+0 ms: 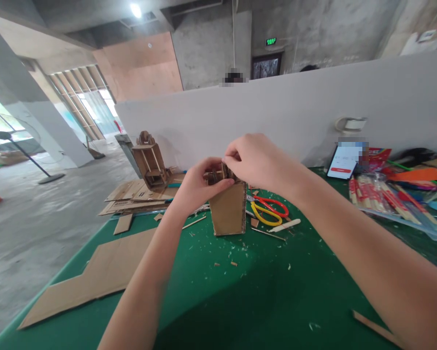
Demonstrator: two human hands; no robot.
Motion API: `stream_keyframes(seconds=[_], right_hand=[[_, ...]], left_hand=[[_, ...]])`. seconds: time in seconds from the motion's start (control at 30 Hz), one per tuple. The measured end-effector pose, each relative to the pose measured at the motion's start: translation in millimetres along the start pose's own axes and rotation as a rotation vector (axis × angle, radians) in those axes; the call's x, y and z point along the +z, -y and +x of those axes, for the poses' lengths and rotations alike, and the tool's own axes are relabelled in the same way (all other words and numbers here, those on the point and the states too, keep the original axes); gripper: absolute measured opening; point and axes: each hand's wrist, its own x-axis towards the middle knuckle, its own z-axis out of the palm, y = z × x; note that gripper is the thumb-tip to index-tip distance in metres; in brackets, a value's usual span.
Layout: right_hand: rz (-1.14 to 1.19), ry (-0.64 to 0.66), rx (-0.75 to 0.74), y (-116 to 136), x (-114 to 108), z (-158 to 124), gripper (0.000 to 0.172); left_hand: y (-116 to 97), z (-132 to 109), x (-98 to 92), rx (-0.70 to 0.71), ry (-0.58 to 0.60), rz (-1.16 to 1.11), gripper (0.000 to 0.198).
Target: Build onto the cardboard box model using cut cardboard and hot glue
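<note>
An upright cardboard box model (227,210) stands on the green table, with small round cardboard parts on its top. My left hand (207,182) is closed around the top of this model, thumb along its near edge. From the right, my right hand (253,158) pinches at the parts on top; its fingertips hide what exactly they grip. Just right of the model lie scissors with red and yellow handles (269,211), a pale stick-like tool (284,225) and a thin rod (268,234).
A similar cardboard model (150,160) stands on stacked cardboard (131,197) at the back left. A large cut cardboard sheet (105,265) lies at left. Packaged sticks (382,197) and a phone (344,159) are at right. A white partition (295,112) rises behind the green table (240,301).
</note>
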Motion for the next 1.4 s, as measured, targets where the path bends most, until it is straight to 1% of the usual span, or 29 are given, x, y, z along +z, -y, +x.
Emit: stream_keyframes(seconds=[0.13, 0.27, 0.33, 0.43, 0.53, 0.63, 0.73, 0.8, 0.9, 0.97, 1.1, 1.3, 1.4], right_hand=[[-0.007, -0.058, 0.028, 5, 2, -13, 0.023], [0.087, -0.072, 0.054, 10, 9, -28, 0.024], [0.168, -0.068, 0.076, 12, 14, -36, 0.024], [0.28, -0.035, 0.11, 13, 22, -48, 0.024], [0.292, 0.003, 0.103, 13, 32, -58, 0.027], [0.193, 0.011, 0.036, 10, 46, -67, 0.035], [0.003, 0.059, 0.009, 6, 64, -73, 0.053], [-0.133, 0.118, 0.021, 4, 74, -76, 0.064], [-0.257, 0.187, 0.009, 4, 83, -79, 0.073], [-0.279, 0.212, -0.007, 4, 85, -80, 0.075], [-0.3, 0.269, -0.007, 7, 83, -82, 0.083], [-0.299, 0.376, -0.015, 19, 70, -87, 0.079], [-0.293, 0.381, -0.033, 22, 64, -88, 0.076]], left_hand=[[-2, 0, 0.1, 0.031, -0.004, 0.023, 0.037], [5, 0, -0.3, 0.055, -0.002, 0.056, 0.038], [9, 0, -0.6, 0.065, -0.001, 0.063, 0.038], [12, -1, -2.9, 0.036, 0.013, 0.083, 0.044], [11, -2, -9.3, 0.015, 0.091, 0.149, 0.052], [11, -3, -17.6, 0.013, 0.171, 0.172, 0.056], [11, -3, -21.7, -0.019, 0.199, 0.104, 0.051], [12, -2, -20.3, -0.041, 0.165, 0.048, 0.044], [13, 0, -14.4, -0.046, 0.064, 0.026, 0.035], [12, 1, -11.0, -0.038, 0.026, 0.046, 0.032], [8, 1, -11.0, -0.046, 0.01, 0.065, 0.031], [6, 0, -15.4, -0.055, 0.023, 0.094, 0.036], [8, 1, -15.5, -0.01, -0.018, 0.155, 0.036]])
